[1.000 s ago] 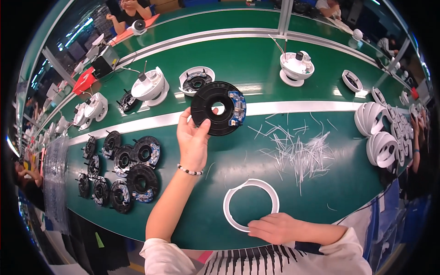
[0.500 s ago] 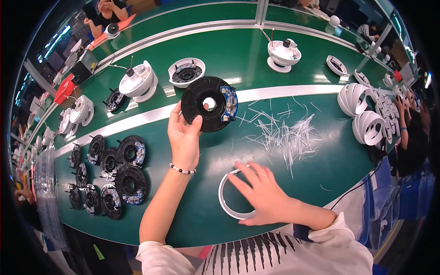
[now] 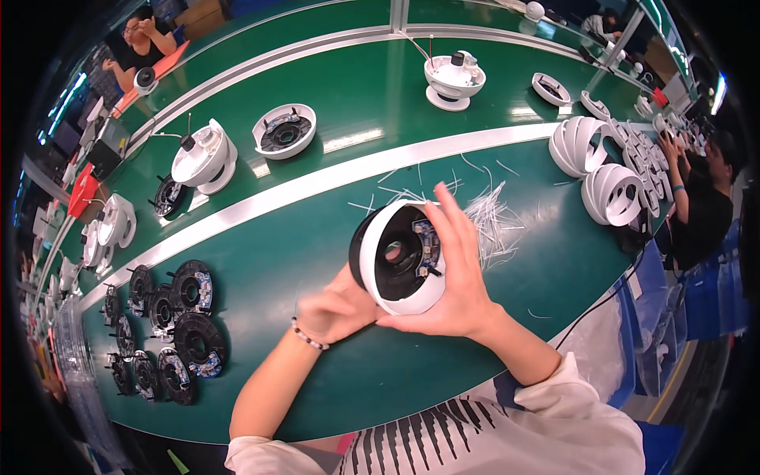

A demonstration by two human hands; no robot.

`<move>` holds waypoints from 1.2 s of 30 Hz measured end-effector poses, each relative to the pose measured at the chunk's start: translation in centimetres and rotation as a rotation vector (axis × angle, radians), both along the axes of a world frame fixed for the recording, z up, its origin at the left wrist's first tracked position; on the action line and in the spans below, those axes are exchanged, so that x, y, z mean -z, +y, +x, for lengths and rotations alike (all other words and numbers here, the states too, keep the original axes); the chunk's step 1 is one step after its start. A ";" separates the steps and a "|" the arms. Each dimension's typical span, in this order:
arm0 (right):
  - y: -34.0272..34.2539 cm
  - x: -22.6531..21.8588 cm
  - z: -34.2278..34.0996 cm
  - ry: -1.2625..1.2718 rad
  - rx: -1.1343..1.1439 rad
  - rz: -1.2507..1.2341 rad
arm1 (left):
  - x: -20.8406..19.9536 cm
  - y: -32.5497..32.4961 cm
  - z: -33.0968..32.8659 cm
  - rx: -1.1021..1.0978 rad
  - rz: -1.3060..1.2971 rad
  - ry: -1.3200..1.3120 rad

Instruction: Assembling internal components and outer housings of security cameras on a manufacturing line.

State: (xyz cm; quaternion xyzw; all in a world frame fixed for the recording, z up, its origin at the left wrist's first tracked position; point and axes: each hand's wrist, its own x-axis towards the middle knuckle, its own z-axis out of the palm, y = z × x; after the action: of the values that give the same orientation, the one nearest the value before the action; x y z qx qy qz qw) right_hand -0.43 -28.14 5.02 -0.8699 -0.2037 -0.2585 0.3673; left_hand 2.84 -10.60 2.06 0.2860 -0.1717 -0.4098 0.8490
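In front of my chest, a white plastic ring (image 3: pixel 410 305) is tilted up off the table, with my right hand (image 3: pixel 463 289) closed around its right side. A round black plastic disc (image 3: pixel 393 277) with a hole in its middle sits against the ring's back opening. Its black edge sticks out past the ring on the left. A small blue circuit board (image 3: pixel 428 245) shows on the disc inside the ring. My left hand (image 3: pixel 336 309), with a beaded bracelet, supports the disc from the lower left; its fingertips are partly hidden behind the parts.
Several black discs with circuit boards (image 3: pixel 200 342) lie at the left. Thin white strips (image 3: pixel 492 226) are scattered beyond my right hand. White rings (image 3: pixel 609 195) are stacked at the right. White housings (image 3: pixel 204 158) stand behind the metal rail (image 3: pixel 317 178). A co-worker (image 3: pixel 704 198) is at the far right.
My right hand has lifted the white ring off the table and brought it up to the black disc. My left hand has lowered the disc, which now meets the ring. The view has shifted slightly.
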 end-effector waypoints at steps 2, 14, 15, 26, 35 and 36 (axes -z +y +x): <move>0.3 0.2 0.0 0.041 -0.083 0.038 | 0.1 0.6 0.3 0.036 -0.072 0.157; -0.5 1.9 1.0 0.115 -0.215 0.101 | 1.8 -1.1 1.3 -0.288 0.004 0.299; 0.7 3.4 1.6 -0.011 -0.232 0.184 | 2.4 -0.6 1.6 -0.412 0.430 -0.244; -0.6 2.0 0.8 0.001 -0.254 0.015 | -1.8 -3.4 -0.4 -0.563 0.328 0.418; 0.0 1.0 1.0 0.155 -0.301 -0.025 | 1.5 -0.4 -0.3 -0.335 -0.003 0.256; 1.0 1.0 0.8 0.087 -0.235 -0.001 | 1.0 0.0 -0.5 -0.317 0.011 0.231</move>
State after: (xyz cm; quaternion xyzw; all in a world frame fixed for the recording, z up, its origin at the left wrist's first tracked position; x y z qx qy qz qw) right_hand 0.40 -27.10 4.06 -0.8506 -0.2884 -0.1753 0.4031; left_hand 2.35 -10.65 1.09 0.2650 -0.0236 -0.3018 0.9155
